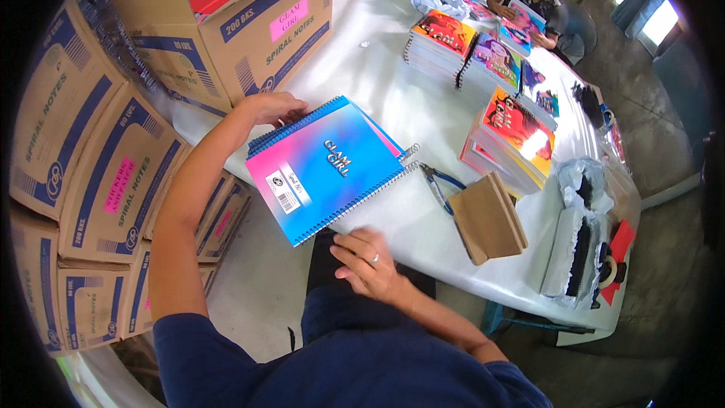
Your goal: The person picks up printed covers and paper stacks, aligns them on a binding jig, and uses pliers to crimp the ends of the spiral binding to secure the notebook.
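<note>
A stack of blue-and-pink spiral notebooks (310, 155) lies at the near table edge, the top one back cover up with a white barcode label. Its wire coil runs along the near side, and loose wire ends stick out at the right corner. My left hand (278, 109) is closed at the stack's far left edge, fingers bent against the coils and partly hidden. Just below the table edge hovers my right hand (366, 264), wearing a ring, apart from the notebooks. Its fingers are loosely curved, slightly blurred, and nothing shows in them.
Cutting pliers (442, 185) and a folded brown cardboard piece (483, 219) lie right of the notebooks. Beyond stand piles of colourful notebooks (510, 132). Black coils fill a paper-lined box (574, 249). Cartons (283, 26) crowd the left. A person (532, 0) across the table holds a notebook.
</note>
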A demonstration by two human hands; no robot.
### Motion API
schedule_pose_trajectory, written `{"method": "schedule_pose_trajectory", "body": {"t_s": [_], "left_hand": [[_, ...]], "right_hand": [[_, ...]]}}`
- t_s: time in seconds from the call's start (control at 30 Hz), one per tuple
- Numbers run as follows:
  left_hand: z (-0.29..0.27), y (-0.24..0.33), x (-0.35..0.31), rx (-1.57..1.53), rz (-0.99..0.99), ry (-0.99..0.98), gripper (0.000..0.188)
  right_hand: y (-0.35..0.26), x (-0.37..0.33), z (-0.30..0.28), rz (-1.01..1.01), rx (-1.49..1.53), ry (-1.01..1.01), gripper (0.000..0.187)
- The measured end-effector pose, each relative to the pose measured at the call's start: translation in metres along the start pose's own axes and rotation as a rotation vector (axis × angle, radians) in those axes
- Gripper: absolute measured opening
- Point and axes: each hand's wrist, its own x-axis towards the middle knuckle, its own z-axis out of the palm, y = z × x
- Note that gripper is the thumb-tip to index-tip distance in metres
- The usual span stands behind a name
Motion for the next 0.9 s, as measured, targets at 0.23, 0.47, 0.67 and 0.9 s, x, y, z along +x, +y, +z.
{"method": "schedule_pose_trajectory", "body": {"t_s": [0.23,0.47,0.67,0.9], "left_hand": [[0.001,0.009,-0.007,-0.122,-0.048,0.074,0.045],[-0.025,-0.011,0.002,-0.227,-0.086,0.047,0.041],[-0.032,-0.002,0.032,-0.071,-0.069,0.089,0.046],[0.001,0.083,0.015,0.580,0.712,0.387,0.064]], "right_hand": [[0.059,0.075,0.047,-0.275,-0.421,0.102,0.061],[0.084,0.090,0.079,-0.334,-0.523,0.195,0.056],[0.095,0.091,0.078,-0.312,-0.575,0.225,0.055],[0.062,0.070,0.033,-0.142,-0.442,0.189,0.046]]}}
